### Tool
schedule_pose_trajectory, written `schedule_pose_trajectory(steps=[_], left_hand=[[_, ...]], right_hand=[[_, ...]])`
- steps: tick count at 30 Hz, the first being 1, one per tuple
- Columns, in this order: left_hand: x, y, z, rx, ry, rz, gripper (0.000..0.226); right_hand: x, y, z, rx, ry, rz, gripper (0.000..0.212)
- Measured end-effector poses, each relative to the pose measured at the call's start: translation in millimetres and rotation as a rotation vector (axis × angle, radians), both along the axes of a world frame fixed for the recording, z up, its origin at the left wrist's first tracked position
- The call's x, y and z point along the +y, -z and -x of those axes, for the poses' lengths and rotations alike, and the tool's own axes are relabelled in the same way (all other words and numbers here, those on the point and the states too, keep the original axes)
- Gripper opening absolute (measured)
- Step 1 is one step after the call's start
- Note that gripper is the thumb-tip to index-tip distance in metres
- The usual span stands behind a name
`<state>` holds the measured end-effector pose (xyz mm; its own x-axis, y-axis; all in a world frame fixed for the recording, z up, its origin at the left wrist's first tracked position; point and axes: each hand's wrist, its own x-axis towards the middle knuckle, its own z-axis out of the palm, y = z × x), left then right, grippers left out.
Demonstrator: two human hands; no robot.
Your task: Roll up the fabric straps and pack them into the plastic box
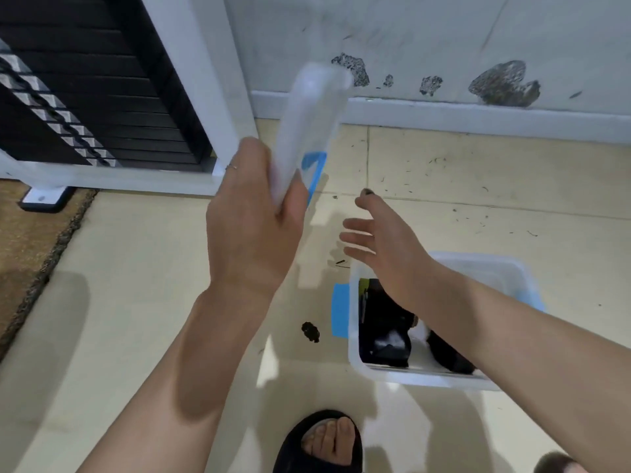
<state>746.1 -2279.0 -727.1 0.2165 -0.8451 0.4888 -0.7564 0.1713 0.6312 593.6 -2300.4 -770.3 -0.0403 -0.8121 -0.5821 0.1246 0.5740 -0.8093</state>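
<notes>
A clear plastic box [355, 336] with blue handles stands on the floor at the lower right. Dark rolled fabric straps [386, 322] lie inside it, partly hidden by my right forearm. My left hand [252, 220] grips the box's translucent lid [307, 124] by its lower end and holds it up on edge, blurred, with a blue clip [316, 169] showing beside my fingers. My right hand [382, 240] hovers above the box's far left corner, fingers spread and straight, holding nothing.
A white cabinet frame [205, 80] with a dark slatted front stands at the upper left. A brown rug [30, 247] covers the left floor. The white wall [444, 46] has dark patches. My foot in a black sandal [327, 442] is at the bottom.
</notes>
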Motion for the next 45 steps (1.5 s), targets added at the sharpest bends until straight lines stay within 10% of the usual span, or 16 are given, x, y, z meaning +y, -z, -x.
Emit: schedule_pose_trajectory(steps=[10, 16, 23, 31, 45], left_hand=[[4, -16, 78, 0.921, -0.131, 0.071, 0.017], [17, 15, 98, 1.086, -0.075, -0.254, 0.044], [23, 61, 75, 0.355, 0.048, -0.721, 0.013], [50, 87, 71, -0.421, 0.103, -0.852, 0.042], [61, 92, 62, -0.335, 0.125, -1.010, 0.036]], right_hand=[[15, -28, 82, -0.377, 0.174, 0.015, 0.039], [23, -14, 148, 0.182, 0.397, 0.169, 0.024], [89, 31, 201, 0.479, 0.295, 0.135, 0.021], [130, 56, 210, 0.999, 0.117, 0.152, 0.016], [142, 79, 209, 0.858, 0.075, 0.121, 0.027]])
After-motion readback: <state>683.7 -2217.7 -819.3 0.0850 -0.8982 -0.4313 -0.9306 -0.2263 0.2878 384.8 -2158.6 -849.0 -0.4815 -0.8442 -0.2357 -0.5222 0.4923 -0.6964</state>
